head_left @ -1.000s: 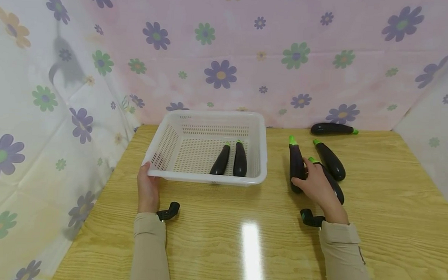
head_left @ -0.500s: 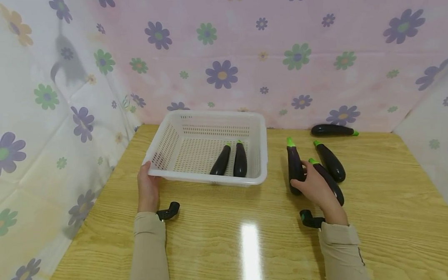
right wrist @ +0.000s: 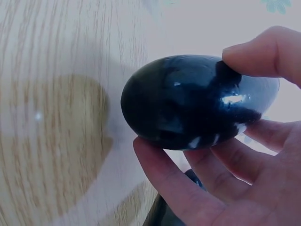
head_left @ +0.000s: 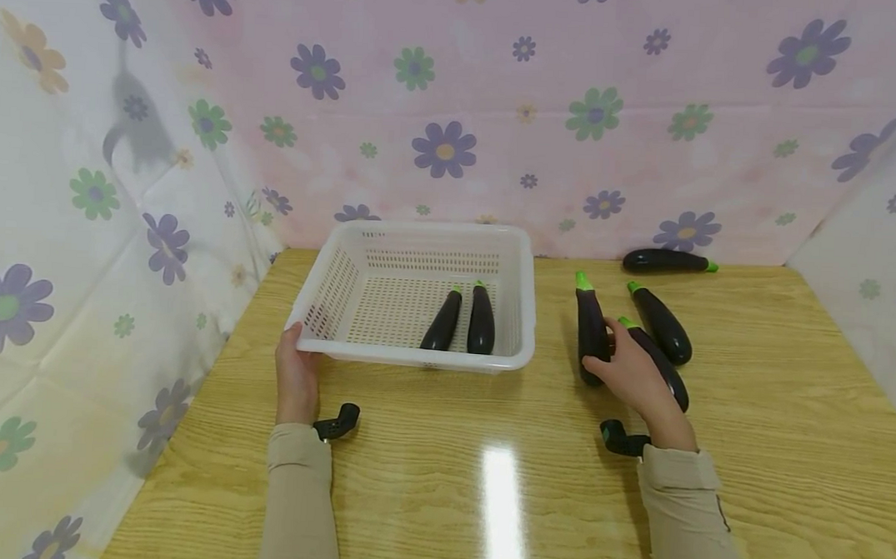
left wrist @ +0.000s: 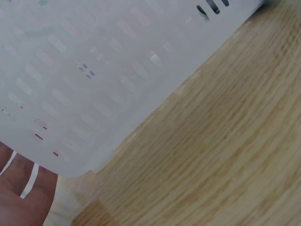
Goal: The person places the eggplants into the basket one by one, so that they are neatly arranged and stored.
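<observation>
At the front left corner of a white plastic basket [head_left: 415,355], my left hand [head_left: 297,377] grips the rim, its thumb near the top edge. Its fingers [left wrist: 28,188] show against the basket's outer wall in the left wrist view. Two eggplants, one leaning [head_left: 442,321] and one straighter [head_left: 481,321], lie inside on the right. My right hand [head_left: 632,371] holds another eggplant [head_left: 591,323] by its thick end, green stem pointing away. In the right wrist view, thumb and fingers pinch this glossy dark eggplant [right wrist: 183,103] from opposite sides; whether it touches the table is unclear.
Beside and partly under my right hand lies an eggplant [head_left: 665,372], with another eggplant [head_left: 662,322] just behind it. A third eggplant [head_left: 662,260] lies sideways at the wooden table's [head_left: 409,478] back edge. Flowered cloth [head_left: 500,107] hangs behind and at both sides.
The eggplant in my right hand has shifted only slightly, its stem end dipping left and coming partly back. My left hand and the basket have stayed in place.
</observation>
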A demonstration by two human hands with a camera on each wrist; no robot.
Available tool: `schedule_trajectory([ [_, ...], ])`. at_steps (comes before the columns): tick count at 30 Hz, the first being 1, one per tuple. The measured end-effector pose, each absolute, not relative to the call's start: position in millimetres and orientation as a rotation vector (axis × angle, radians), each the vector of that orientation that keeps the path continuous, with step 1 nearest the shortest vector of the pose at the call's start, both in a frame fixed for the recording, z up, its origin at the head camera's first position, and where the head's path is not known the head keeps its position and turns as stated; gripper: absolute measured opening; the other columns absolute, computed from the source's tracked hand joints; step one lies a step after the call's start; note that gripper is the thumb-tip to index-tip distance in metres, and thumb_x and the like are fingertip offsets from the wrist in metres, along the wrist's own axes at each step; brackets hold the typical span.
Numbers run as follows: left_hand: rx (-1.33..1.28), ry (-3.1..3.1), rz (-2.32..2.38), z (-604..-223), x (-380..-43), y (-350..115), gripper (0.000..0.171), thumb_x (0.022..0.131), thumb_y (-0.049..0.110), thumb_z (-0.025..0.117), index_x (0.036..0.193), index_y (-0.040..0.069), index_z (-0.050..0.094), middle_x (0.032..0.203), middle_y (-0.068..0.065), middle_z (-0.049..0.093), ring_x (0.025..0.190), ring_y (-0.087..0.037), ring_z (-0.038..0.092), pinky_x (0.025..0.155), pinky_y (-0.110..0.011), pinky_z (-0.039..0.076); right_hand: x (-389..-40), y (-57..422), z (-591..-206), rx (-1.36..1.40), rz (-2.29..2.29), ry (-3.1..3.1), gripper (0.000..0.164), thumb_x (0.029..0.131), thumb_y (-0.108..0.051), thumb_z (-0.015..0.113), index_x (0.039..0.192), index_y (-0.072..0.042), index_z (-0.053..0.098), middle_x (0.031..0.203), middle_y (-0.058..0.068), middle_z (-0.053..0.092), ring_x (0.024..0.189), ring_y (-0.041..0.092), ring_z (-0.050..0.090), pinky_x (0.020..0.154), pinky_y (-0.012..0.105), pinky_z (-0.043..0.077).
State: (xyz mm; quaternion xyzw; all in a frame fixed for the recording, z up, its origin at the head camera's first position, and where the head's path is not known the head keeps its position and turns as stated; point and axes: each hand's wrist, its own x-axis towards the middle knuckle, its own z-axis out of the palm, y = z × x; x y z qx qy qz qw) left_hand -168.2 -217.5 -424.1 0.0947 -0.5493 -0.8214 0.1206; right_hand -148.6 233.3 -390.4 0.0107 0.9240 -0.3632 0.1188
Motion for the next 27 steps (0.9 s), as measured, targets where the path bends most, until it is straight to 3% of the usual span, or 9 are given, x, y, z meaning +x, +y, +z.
schedule_trajectory([
  [7, 0.258, -1.619, -2.393, -425.6, -167.7, -216.9, 0.042, 0.093, 0.031, 0.036, 0.131, 0.014, 0.044, 0.134, -0.003, 0.041, 0.122, -0.017, 0.038, 0.102, -0.034, 0.025, -147.8, 235.3, -389.4, 0.033, -1.066, 2.710, 0.083, 0.085, -0.038, 0.053, 0.143, -0.006, 0.002, 0.134, 0.030, 0.029, 0.115, 0.043, 0.037, 0.087, 0.056, 0.035],
  [20, 0.238, -1.631, -2.399, -425.9, -166.8, -219.4, 0.042, 0.094, 0.034, 0.037, 0.131, 0.017, 0.044, 0.135, -0.001, 0.040, 0.122, -0.015, 0.037, 0.102, -0.034, 0.024, -144.2, 235.3, -373.0, 0.085, -1.262, 2.638, 0.088, 0.082, -0.056, 0.049, 0.143, -0.023, -0.005, 0.139, 0.024, 0.025, 0.122, 0.040, 0.031, 0.087, 0.057, 0.034],
  [27, 0.256, -1.636, -2.411, -425.7, -166.7, -219.0, 0.042, 0.093, 0.036, 0.038, 0.130, 0.018, 0.045, 0.134, 0.000, 0.041, 0.121, -0.014, 0.038, 0.102, -0.033, 0.024, -141.3, 234.3, -368.3, 0.072, -1.372, 2.643, 0.084, 0.082, -0.055, 0.050, 0.143, -0.030, -0.001, 0.136, 0.022, 0.031, 0.112, 0.035, 0.044, 0.080, 0.048, 0.044],
])
